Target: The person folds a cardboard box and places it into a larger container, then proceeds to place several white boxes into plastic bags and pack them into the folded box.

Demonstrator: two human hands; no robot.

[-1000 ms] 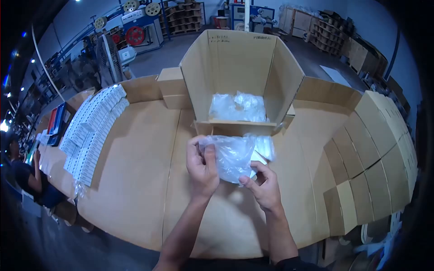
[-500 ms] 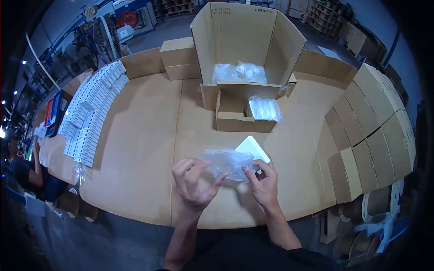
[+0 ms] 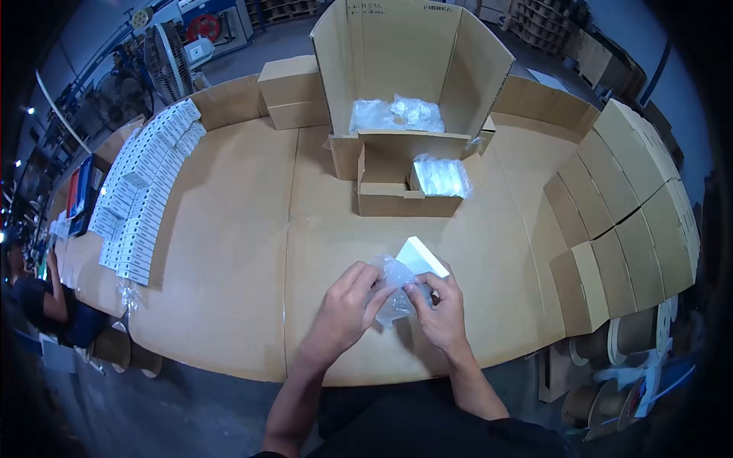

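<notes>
A clear plastic bag [image 3: 395, 307] is pinched between my two hands over the front middle of the cardboard-covered table. My left hand [image 3: 347, 307] grips its left side, fingers curled and thumb pointing to the right. My right hand [image 3: 440, 309] pinches the bag's edge between thumb and finger, close to the left thumb. A small white box [image 3: 421, 258] shows just beyond the right fingers, tilted; its lower part is hidden behind the bag and that hand.
Ahead stands an open carton [image 3: 408, 206] holding plastic-wrapped items [image 3: 443, 177]. Behind it rises a large open box [image 3: 401, 61] with more wrapped packs. Rows of small white boxes [image 3: 145, 191] line the left; brown cartons [image 3: 611, 221] are stacked at right. A person [image 3: 46, 298] sits far left.
My left hand has moved right and closed on the bag, beside my right hand. The bag is now bunched instead of spread out. The view has shifted slightly.
</notes>
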